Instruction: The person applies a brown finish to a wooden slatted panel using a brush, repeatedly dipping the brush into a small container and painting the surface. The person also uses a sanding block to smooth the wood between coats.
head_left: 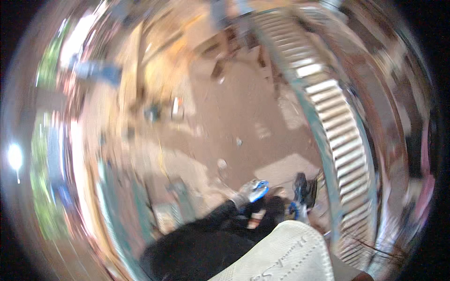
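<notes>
My left arm, in a black sleeve, reaches forward from the lower edge. It ends in a pale grey glove with bright blue on its palm side, which is my left hand (252, 191). Motion smears its fingers, and I cannot make out anything held in it. To its right, near a dark shoe (301, 186), is a blurred grey and blue patch that looks like my gloved right hand (300, 213). Its fingers are too smeared to read. A cream, stitched piece of fabric like a cap brim (286, 250) covers part of the view below the hands.
A roller conveyor (338, 126) with green side rails runs along my right. Brown floor (239, 112) with scattered bits lies ahead. Wooden boards (136, 65) stand at the upper left, beside a blurred blue-clad leg (98, 72). Green metalwork (110, 210) is at the lower left.
</notes>
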The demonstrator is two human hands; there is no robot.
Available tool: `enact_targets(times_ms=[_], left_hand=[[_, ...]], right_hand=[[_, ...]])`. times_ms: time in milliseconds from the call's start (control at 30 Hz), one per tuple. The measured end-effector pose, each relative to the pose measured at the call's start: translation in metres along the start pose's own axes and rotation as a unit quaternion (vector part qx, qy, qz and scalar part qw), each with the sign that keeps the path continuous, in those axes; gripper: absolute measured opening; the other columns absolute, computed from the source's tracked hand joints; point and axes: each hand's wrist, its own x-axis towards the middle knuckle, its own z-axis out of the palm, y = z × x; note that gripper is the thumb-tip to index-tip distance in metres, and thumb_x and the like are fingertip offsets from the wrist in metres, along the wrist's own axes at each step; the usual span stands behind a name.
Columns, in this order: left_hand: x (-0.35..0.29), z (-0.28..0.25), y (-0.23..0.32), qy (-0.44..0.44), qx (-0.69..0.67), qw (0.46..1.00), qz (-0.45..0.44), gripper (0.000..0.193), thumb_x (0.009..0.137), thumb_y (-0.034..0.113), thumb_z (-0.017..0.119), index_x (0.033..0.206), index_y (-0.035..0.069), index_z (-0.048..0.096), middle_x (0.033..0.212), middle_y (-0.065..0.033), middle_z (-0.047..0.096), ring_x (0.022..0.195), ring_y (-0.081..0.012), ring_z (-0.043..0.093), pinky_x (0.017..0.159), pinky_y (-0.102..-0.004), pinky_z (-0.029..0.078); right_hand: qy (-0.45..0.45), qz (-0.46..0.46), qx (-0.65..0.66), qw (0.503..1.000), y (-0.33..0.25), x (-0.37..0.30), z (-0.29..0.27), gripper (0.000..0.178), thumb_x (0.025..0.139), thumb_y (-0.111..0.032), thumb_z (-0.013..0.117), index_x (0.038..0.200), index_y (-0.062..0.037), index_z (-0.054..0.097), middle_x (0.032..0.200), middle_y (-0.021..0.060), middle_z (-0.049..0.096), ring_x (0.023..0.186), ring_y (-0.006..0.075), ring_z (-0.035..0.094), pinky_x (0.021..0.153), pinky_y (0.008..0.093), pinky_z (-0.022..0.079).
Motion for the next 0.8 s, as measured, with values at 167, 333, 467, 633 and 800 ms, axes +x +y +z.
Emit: enact_targets(times_ms=[167, 333, 467, 633, 800], left_hand=[[0.019, -0.073, 0.027, 0.104, -0.145, 0.983, 0.050, 0.043, 0.091, 0.034, 0.063, 0.122, 0.004, 0.059, 0.114, -0.0130, 0.064, 0.102, -0.0219, 0.061, 0.090, -0.0348, 0.049], [-0.006, -0.138, 0.106, 0.307, -0.141, 0.931, 0.140, 0.045, 0.089, 0.041, 0.064, 0.118, 0.006, 0.062, 0.104, -0.0096, 0.067, 0.097, -0.0188, 0.063, 0.090, -0.0339, 0.048], [-0.020, -0.226, 0.188, 0.163, 0.151, 0.966, -0.136, 0.066, 0.077, 0.061, 0.064, 0.119, 0.011, 0.064, 0.114, -0.0176, 0.066, 0.112, -0.0336, 0.060, 0.096, -0.0457, 0.043], [0.020, -0.278, 0.219, 0.215, 0.050, 0.972, -0.076, 0.069, 0.074, 0.059, 0.069, 0.120, 0.008, 0.062, 0.112, -0.0198, 0.067, 0.111, -0.0348, 0.060, 0.094, -0.0452, 0.045], [0.072, -0.317, 0.222, 0.167, 0.281, 0.944, 0.032, 0.055, 0.083, 0.048, 0.066, 0.118, 0.006, 0.060, 0.102, -0.0196, 0.067, 0.098, -0.0373, 0.063, 0.087, -0.0454, 0.047]], right_hand=[[-0.128, -0.019, 0.011, 0.991, -0.125, -0.014, 0.144, 0.036, 0.088, -0.017, 0.066, 0.118, -0.0010, 0.054, 0.106, 0.0093, 0.062, 0.093, 0.0210, 0.060, 0.082, 0.0330, 0.052], [-0.308, 0.123, -0.064, 0.941, -0.313, -0.007, 0.251, 0.039, 0.081, -0.028, 0.073, 0.113, -0.0117, 0.058, 0.096, 0.0071, 0.064, 0.084, 0.0159, 0.061, 0.073, 0.0317, 0.050], [-0.311, 0.055, -0.464, 0.828, -0.368, 0.062, 0.294, 0.040, 0.076, -0.023, 0.073, 0.110, -0.0066, 0.058, 0.090, 0.0114, 0.065, 0.085, 0.0166, 0.060, 0.077, 0.0324, 0.048], [-0.190, 0.006, -0.509, 0.839, -0.360, 0.142, 0.311, 0.051, 0.078, -0.034, 0.070, 0.115, -0.0013, 0.057, 0.102, 0.0189, 0.066, 0.095, 0.0287, 0.062, 0.083, 0.0371, 0.047], [-0.125, 0.021, -0.558, 0.820, -0.367, 0.205, 0.347, 0.052, 0.078, -0.056, 0.066, 0.103, -0.0099, 0.069, 0.098, 0.0149, 0.070, 0.092, 0.0282, 0.067, 0.079, 0.0372, 0.052]])
